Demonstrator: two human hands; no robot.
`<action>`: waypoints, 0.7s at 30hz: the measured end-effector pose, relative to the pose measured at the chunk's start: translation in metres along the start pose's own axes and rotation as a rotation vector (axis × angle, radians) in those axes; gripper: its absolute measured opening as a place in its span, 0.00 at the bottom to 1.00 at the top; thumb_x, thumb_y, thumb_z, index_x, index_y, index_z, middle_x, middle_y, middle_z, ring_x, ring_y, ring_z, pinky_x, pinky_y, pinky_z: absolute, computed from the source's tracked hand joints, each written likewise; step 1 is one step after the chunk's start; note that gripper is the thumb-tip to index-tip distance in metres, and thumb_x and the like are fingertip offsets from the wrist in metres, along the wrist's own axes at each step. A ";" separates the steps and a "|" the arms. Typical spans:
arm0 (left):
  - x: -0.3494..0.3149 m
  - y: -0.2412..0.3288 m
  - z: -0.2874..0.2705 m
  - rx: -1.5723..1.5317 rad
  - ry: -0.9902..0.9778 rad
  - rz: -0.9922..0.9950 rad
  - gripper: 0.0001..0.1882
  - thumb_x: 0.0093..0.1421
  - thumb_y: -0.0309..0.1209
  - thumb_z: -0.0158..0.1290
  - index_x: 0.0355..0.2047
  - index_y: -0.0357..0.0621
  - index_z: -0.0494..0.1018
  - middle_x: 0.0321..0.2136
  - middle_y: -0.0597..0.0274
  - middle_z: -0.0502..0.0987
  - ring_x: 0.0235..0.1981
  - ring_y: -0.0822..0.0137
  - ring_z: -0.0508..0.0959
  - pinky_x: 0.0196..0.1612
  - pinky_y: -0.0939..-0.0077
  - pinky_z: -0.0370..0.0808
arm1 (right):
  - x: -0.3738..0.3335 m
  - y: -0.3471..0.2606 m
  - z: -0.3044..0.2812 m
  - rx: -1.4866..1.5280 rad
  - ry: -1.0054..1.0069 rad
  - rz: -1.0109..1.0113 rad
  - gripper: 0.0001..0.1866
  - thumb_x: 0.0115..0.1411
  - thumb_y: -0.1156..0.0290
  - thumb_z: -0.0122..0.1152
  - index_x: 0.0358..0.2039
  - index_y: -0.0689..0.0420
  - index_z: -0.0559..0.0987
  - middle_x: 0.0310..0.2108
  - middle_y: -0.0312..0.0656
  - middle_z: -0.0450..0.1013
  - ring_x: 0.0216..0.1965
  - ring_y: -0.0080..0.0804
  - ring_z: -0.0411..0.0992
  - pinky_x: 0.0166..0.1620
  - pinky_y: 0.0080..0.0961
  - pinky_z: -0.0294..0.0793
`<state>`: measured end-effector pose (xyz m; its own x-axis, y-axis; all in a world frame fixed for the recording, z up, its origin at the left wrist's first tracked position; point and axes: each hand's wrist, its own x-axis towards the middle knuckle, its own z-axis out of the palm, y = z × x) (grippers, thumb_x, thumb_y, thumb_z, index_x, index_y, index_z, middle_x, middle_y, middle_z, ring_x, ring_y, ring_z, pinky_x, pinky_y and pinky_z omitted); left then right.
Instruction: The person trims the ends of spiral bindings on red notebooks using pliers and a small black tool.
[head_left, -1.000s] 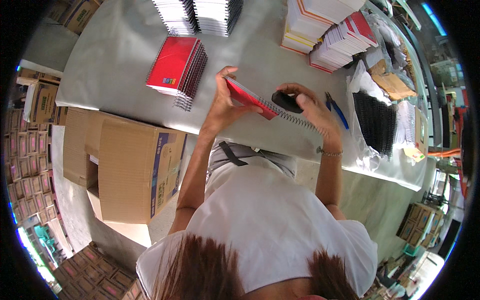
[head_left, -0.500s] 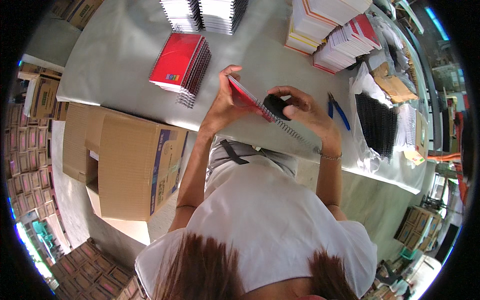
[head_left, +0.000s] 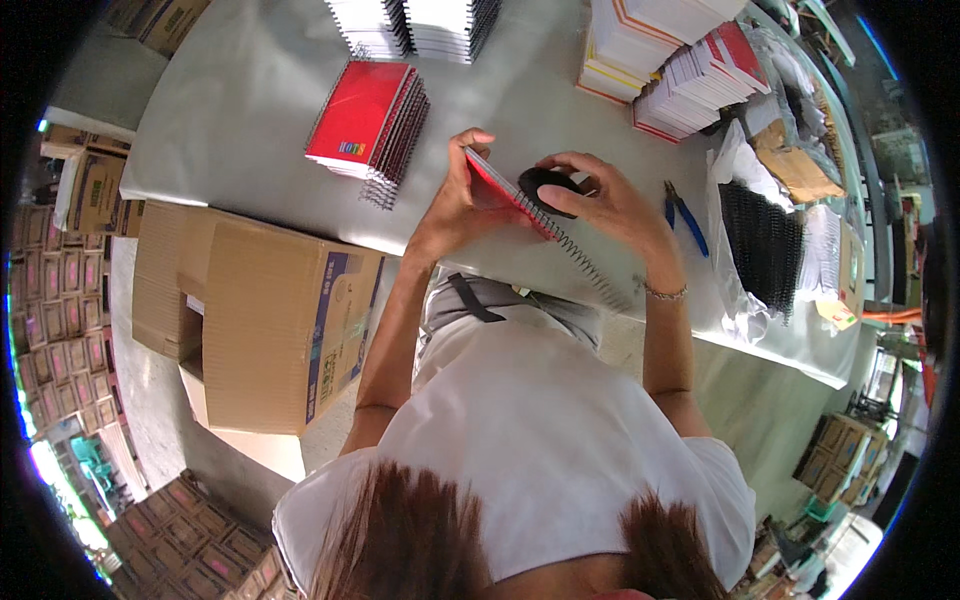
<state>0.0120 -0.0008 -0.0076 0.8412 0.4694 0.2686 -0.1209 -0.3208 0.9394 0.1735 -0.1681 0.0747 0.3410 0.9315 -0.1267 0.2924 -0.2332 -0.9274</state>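
Red notebook (head_left: 490, 188) slants in the air over the near edge of the tabletop (head_left: 250, 105), its long axis running from upper left to lower right, spine facing right; a loose tail of wire coil (head_left: 583, 265) points past its lower end. Compared with a second ago, the black round piece (head_left: 538, 184) sits farther up the spine and the coil tail slopes more steeply. The left hand (head_left: 452, 208) grips the notebook, thumb spread from fingers; the right hand (head_left: 622, 212) is half-curled around the black piece, wrist below.
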 end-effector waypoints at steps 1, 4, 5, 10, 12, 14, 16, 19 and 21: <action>-0.001 0.001 0.000 0.010 0.009 -0.015 0.57 0.35 0.19 0.76 0.60 0.51 0.51 0.41 0.67 0.60 0.46 0.69 0.65 0.52 0.76 0.65 | 0.002 -0.001 0.000 0.008 -0.009 -0.006 0.26 0.56 0.53 0.71 0.49 0.56 0.80 0.44 0.43 0.76 0.46 0.30 0.74 0.45 0.27 0.73; 0.006 0.004 0.001 0.010 0.014 -0.029 0.56 0.35 0.19 0.76 0.60 0.51 0.50 0.41 0.67 0.60 0.46 0.70 0.64 0.53 0.76 0.64 | 0.015 0.013 0.003 -0.283 0.060 -0.077 0.26 0.56 0.51 0.71 0.49 0.57 0.80 0.44 0.47 0.76 0.43 0.37 0.74 0.46 0.30 0.73; 0.005 0.005 0.000 0.009 0.003 -0.036 0.56 0.35 0.19 0.76 0.60 0.51 0.50 0.41 0.67 0.60 0.47 0.70 0.64 0.53 0.76 0.64 | 0.019 0.024 0.009 -0.422 0.102 -0.103 0.26 0.57 0.51 0.71 0.48 0.57 0.81 0.45 0.49 0.75 0.42 0.40 0.74 0.46 0.31 0.73; 0.003 0.009 0.000 -0.061 -0.001 -0.049 0.54 0.38 0.19 0.75 0.59 0.51 0.51 0.41 0.67 0.61 0.45 0.70 0.65 0.52 0.76 0.64 | 0.017 0.023 0.017 -0.457 0.218 -0.206 0.26 0.64 0.47 0.59 0.50 0.57 0.78 0.45 0.53 0.73 0.40 0.44 0.72 0.46 0.33 0.74; 0.001 0.011 -0.002 -0.099 -0.008 -0.087 0.51 0.40 0.19 0.74 0.58 0.51 0.52 0.41 0.68 0.61 0.45 0.71 0.66 0.52 0.76 0.65 | 0.016 0.029 0.008 -0.264 0.211 -0.256 0.26 0.68 0.47 0.52 0.52 0.58 0.76 0.46 0.49 0.73 0.42 0.40 0.72 0.48 0.32 0.74; -0.001 0.018 -0.005 -0.182 -0.022 -0.195 0.48 0.43 0.20 0.73 0.57 0.51 0.53 0.40 0.68 0.61 0.45 0.71 0.66 0.52 0.76 0.65 | 0.008 0.012 0.003 0.084 0.158 -0.094 0.27 0.71 0.48 0.47 0.53 0.60 0.74 0.47 0.46 0.72 0.44 0.35 0.73 0.49 0.29 0.73; -0.001 0.020 -0.006 -0.187 -0.022 -0.211 0.44 0.44 0.21 0.73 0.55 0.51 0.54 0.40 0.69 0.61 0.45 0.72 0.66 0.52 0.77 0.65 | 0.002 0.000 0.001 0.430 0.068 0.025 0.27 0.73 0.48 0.41 0.53 0.61 0.73 0.47 0.43 0.72 0.46 0.31 0.73 0.51 0.26 0.71; -0.001 0.012 -0.005 -0.102 0.000 -0.126 0.42 0.46 0.25 0.73 0.54 0.50 0.56 0.41 0.67 0.64 0.43 0.73 0.69 0.49 0.75 0.69 | -0.001 -0.005 0.001 0.565 -0.049 -0.052 0.28 0.75 0.49 0.35 0.52 0.61 0.74 0.46 0.40 0.72 0.46 0.27 0.72 0.53 0.23 0.69; -0.002 0.005 -0.006 -0.054 0.010 -0.080 0.41 0.47 0.27 0.73 0.53 0.50 0.56 0.41 0.66 0.65 0.42 0.73 0.70 0.48 0.74 0.70 | 0.000 -0.010 0.003 0.290 -0.101 -0.138 0.27 0.75 0.50 0.36 0.52 0.61 0.74 0.45 0.41 0.73 0.46 0.28 0.72 0.55 0.24 0.67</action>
<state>0.0067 0.0011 -0.0024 0.8438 0.5002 0.1944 -0.0824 -0.2371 0.9680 0.1673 -0.1650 0.0832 0.2212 0.9751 -0.0139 0.0579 -0.0273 -0.9980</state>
